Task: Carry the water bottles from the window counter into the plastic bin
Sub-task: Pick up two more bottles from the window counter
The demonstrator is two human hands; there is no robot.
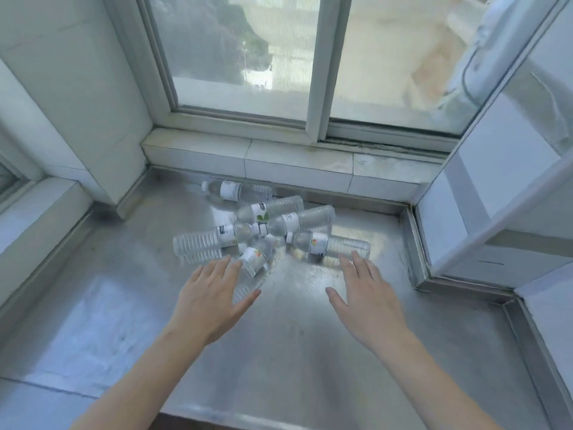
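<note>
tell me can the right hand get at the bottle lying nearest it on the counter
Probably yes. The right hand is open, fingertips almost at the bottle lying on its side on the metal counter, with nothing between them.

This looks like a window bay in a flat or a plain utility room, high up in a building. A sheet-metal surface (310,352) fills the recess, edged by pale tiled ledges (297,166) and walls. Above it stands a sliding window (316,63) with a white frame, and through the glass treetops and a neighbouring building show far below.
</note>
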